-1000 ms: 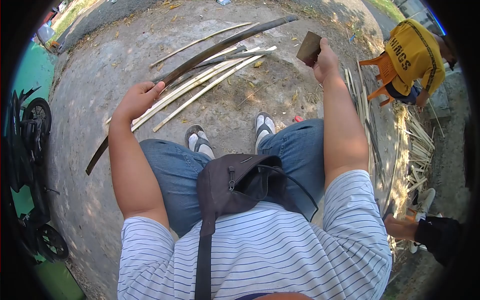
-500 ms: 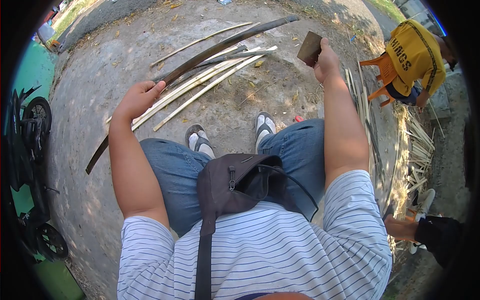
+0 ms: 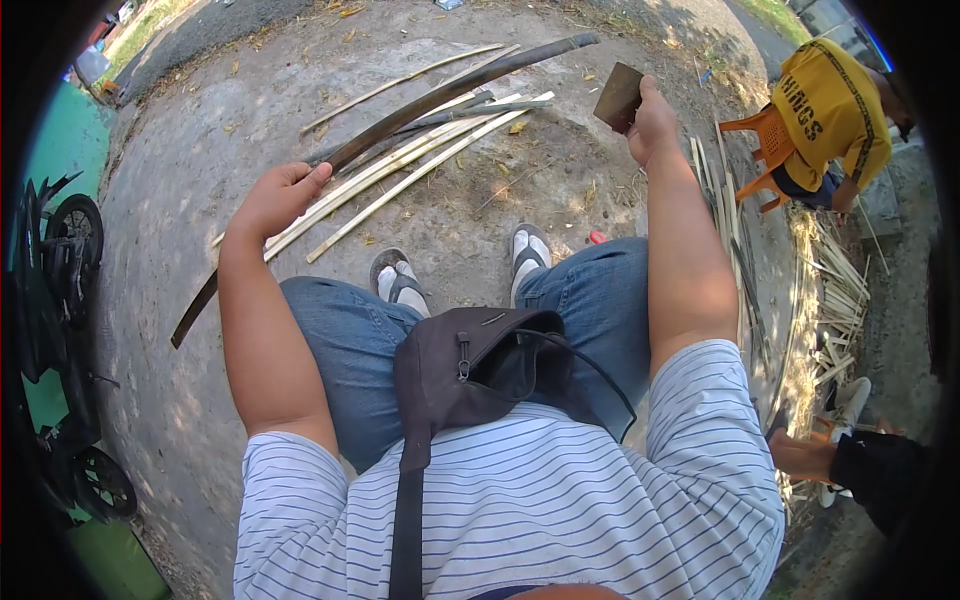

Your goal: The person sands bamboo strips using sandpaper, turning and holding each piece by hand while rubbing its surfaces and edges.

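My left hand (image 3: 284, 200) is closed round a long dark strip (image 3: 430, 97), which curves from the lower left up to the top centre. In my right hand (image 3: 653, 118), raised at the upper right, is a cleaver-like brown blade (image 3: 619, 97); its handle is hidden by the fingers. The blade and the strip are apart. Several pale strips (image 3: 400, 178) lie on the ground beneath and beside the dark strip, with darker ones among them.
A person in a yellow shirt (image 3: 825, 105) sits on an orange chair (image 3: 772, 140) at the right. Near them lie more strips (image 3: 840, 285). Another person's leg (image 3: 800, 456) shows lower right. A motorcycle (image 3: 62, 340) stands left. A red object (image 3: 598, 237) lies near my right foot.
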Demonstrator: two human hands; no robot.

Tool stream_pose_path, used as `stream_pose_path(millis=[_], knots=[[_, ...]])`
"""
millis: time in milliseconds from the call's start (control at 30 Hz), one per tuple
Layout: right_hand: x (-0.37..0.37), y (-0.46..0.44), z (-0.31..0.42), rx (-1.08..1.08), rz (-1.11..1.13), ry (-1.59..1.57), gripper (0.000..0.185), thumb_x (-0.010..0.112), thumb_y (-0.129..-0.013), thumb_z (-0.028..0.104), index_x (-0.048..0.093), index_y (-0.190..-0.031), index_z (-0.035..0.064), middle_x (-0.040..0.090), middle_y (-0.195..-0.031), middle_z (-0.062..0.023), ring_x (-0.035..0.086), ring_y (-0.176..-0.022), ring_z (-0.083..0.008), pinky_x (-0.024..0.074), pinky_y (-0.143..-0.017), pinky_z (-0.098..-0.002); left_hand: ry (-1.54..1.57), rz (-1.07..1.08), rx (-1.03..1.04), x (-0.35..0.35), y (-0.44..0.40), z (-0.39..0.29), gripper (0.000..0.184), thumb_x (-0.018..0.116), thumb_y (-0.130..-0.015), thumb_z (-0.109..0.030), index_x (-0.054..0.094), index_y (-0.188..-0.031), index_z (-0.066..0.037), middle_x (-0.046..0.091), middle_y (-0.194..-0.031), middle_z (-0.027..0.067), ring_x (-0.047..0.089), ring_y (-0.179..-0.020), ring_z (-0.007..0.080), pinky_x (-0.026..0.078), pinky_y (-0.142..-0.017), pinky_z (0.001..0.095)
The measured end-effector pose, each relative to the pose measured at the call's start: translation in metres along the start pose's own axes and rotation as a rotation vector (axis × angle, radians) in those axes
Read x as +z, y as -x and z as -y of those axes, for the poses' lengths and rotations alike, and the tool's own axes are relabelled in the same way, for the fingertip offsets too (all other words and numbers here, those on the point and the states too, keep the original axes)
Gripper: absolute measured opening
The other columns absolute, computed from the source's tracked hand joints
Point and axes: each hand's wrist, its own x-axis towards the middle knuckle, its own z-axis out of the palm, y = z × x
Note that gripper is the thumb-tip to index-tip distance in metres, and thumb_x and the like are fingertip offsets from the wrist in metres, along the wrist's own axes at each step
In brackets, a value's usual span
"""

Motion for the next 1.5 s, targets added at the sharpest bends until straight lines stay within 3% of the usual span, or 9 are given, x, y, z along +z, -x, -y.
stream_pose_path(millis=[1500], knots=[[0.002,-0.001,-0.002,-0.015,0.013,0.023,0.043,0.048,-0.111,0.039,0.06,-0.129,0.0017,0.068,-0.12,-0.0087,0.069,-0.104,-0.0248,0.0566,-0.094,-0.0429,-0.014,0.001,0.002,0.0,0.002,-0.003,0.053,0.062,-0.101,-0.054,0.066,-0.084,-0.004,0.056,-0.072,-0.0017,0.048,-0.069,0.0109,0.041,-0.065,0.0311]])
